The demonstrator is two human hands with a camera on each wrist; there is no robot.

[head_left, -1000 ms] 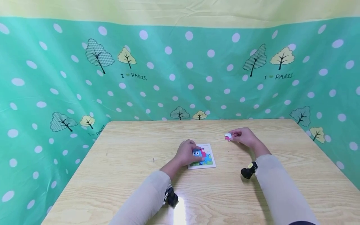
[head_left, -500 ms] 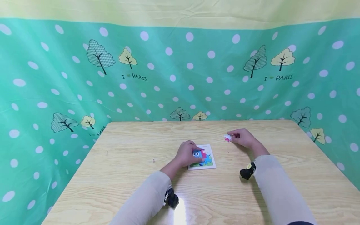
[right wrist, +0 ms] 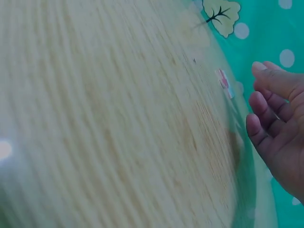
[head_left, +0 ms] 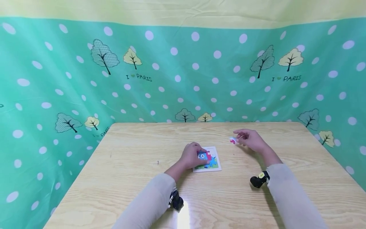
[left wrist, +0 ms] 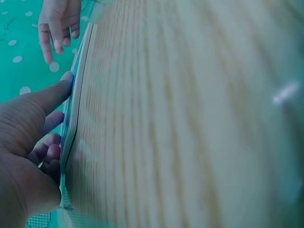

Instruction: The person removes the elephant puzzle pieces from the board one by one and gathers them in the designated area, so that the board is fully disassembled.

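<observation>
In the head view, a small framed jigsaw puzzle [head_left: 207,170] lies just below and right of the centre of the frame, its pale border enclosing a blue cartoon figure with round eyes, a red patch and green along the bottom. The left hand [head_left: 190,157] covers its left part, the index finger bent near the upper edge and the thumb lower down on the picture. The left wrist view shows the board nearly edge-on at left of frame, with the thumb extended and touching it and the other fingers loosely bent beside it; how firmly they press I cannot tell. Right of centre in the head view, a white and pink puzzle piece [head_left: 233,140] sits near the fingertips of the right hand [head_left: 252,140]. In the right wrist view that piece lies on the table at upper right, apart from the hand, whose fingers are relaxed, slightly curved and holding nothing. Both arms enter from the bottom of the head view in pale sleeves, a black device at each wrist. The wood-grained table [head_left: 128,156] fills the lower middle, and a green, white-dotted curtain [head_left: 168,66] printed with trees spans the upper half.
</observation>
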